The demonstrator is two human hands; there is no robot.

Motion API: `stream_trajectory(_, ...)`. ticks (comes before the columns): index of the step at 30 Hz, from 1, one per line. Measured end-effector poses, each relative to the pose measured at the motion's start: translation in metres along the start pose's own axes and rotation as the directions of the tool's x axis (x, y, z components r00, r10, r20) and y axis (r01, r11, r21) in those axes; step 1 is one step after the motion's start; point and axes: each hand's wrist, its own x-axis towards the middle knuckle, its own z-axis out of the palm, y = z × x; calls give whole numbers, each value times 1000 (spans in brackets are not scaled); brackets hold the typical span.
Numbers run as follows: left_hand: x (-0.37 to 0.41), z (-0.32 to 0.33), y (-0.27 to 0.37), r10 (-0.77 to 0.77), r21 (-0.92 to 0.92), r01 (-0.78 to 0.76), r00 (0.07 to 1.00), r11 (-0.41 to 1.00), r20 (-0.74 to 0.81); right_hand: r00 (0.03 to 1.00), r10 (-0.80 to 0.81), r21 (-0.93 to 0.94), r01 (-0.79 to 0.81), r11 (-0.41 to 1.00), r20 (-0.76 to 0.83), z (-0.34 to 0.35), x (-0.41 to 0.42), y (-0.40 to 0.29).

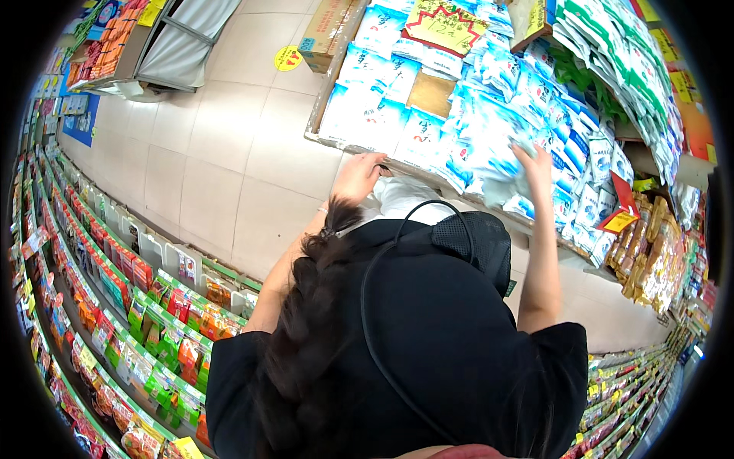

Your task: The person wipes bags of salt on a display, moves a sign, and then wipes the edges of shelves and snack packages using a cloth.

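Blue and white plastic packets [424,135] lie in rows and loose heaps on a low display stand [395,164]. My left hand [360,175] is at the stand's near edge, fingers bent; whether they grip anything cannot be seen. Over the packets on the right, my right hand [533,163] has its thumb and fingers on a crumpled, pale translucent cloth or plastic piece [502,186], blurred at its upper part. A bare brown cardboard patch [431,93] shows between the packets. Above it stands a yellow and red handwritten price sign [444,26].
A cardboard box [325,34] stands on the tiled floor [218,166] beside the stand. Green and white packets [622,74] are stacked at the upper right, with brown-gold packets [654,252] below. Shelves of snack packets [166,338] curve along the left, and more shelves [619,396] run at the lower right.
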Motion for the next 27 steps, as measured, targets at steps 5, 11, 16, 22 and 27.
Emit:
stream_trajectory(5, 21, -23, 4, -21, 58, 27, 995, 998, -93, 997, -28, -401, 55, 914, 72, 122, 92, -30)
stream_trajectory(11, 45, -34, 13, -15, 198, 26, 998, 980, -57, 965, 4, -612, 162, 774, 261, 124, 103, -21)
stream_trajectory(16, 97, -32, 14, 95, 242, -86, 995, 966, -26, 994, 101, -606, -55, 794, 42, 50, 62, -41)
stream_trajectory(22, 205, 8, -29, 162, 219, -142, 984, 965, -74, 969, 246, -665, -182, 724, 2, 47, 49, -6)
stream_trajectory(27, 251, 53, -47, 54, 244, -48, 998, 969, -17, 952, 305, -684, -237, 690, -23, 74, 44, -18)
